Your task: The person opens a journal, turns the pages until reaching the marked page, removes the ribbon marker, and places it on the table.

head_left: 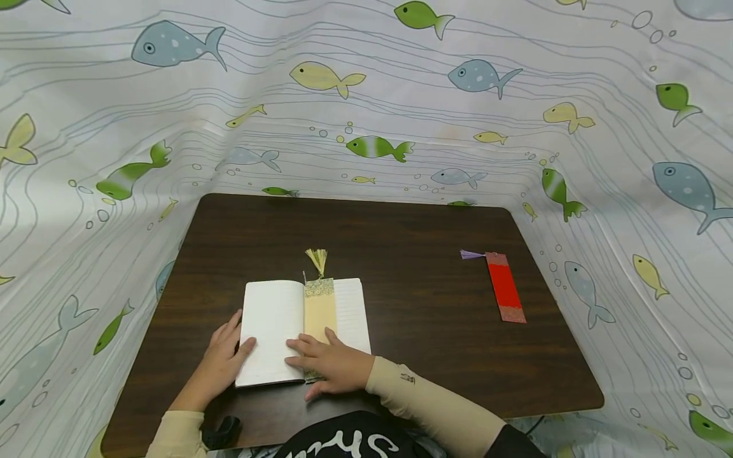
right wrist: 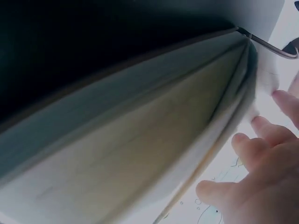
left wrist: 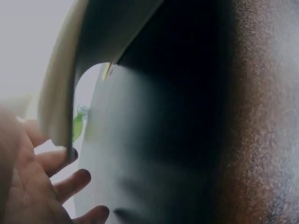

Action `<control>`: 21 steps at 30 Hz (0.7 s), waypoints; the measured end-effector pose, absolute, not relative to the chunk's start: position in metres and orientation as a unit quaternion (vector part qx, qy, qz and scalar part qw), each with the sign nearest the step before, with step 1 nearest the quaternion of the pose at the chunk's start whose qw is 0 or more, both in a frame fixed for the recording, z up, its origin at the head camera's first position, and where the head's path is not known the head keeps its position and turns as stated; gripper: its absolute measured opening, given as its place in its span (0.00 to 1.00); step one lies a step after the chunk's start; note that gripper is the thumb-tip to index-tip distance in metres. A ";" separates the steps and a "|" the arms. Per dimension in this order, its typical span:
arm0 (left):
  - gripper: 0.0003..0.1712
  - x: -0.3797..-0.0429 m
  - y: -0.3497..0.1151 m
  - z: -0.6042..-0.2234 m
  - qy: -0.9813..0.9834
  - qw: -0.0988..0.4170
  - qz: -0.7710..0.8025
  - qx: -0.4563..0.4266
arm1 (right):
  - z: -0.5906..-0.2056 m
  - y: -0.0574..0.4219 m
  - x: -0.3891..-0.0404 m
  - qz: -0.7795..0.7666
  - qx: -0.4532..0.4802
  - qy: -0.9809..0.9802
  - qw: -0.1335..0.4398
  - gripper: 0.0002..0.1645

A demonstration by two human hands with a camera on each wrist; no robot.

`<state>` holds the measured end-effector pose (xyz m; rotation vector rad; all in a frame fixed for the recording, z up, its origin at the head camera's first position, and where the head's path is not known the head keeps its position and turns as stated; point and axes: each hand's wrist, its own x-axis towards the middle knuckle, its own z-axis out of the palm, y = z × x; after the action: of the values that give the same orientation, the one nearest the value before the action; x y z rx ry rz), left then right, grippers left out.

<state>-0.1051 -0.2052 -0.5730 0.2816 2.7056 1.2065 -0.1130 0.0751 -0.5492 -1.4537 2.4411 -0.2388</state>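
Observation:
An open notebook (head_left: 272, 324) with white pages lies near the table's front edge. Along its centre fold is a pale yellow bookmark (head_left: 321, 312), its yellow tassel (head_left: 317, 261) sticking out past the top. My left hand (head_left: 220, 362) holds the notebook's left edge, thumb on the page; in the left wrist view the fingers (left wrist: 77, 182) show at the edge of the cover. With fingers spread, my right hand (head_left: 338, 366) rests on the lower part of the bookmark and the page beside it, hiding that part. The right wrist view shows the notebook's page edges (right wrist: 117, 144) fanned near the hand.
A red bookmark (head_left: 506, 286) with a purple tassel lies on the right of the dark wooden table (head_left: 412, 254). A white curtain (head_left: 401, 108) printed with fish surrounds the table's back and sides. A black strap (head_left: 222, 432) is at the left wrist.

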 end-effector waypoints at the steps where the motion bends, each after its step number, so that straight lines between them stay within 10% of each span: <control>1: 0.41 -0.106 -0.205 -0.574 0.910 0.082 0.395 0.091 | -0.550 0.074 -0.113 -0.080 -0.506 0.848 0.140 0.43; 11: 0.53 -0.111 -0.204 -0.578 0.919 0.078 0.379 0.079 | -0.548 0.081 -0.128 -0.187 -0.266 0.944 -0.055 0.18; 21: 0.47 -0.107 -0.202 -0.579 0.925 0.069 0.364 0.089 | -0.550 0.086 -0.145 -0.362 -0.106 0.904 0.203 0.24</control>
<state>-0.1072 -0.2021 -0.5790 0.2693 2.7838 1.0961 -0.1447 0.0856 -0.5502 -0.2959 2.5219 -1.0115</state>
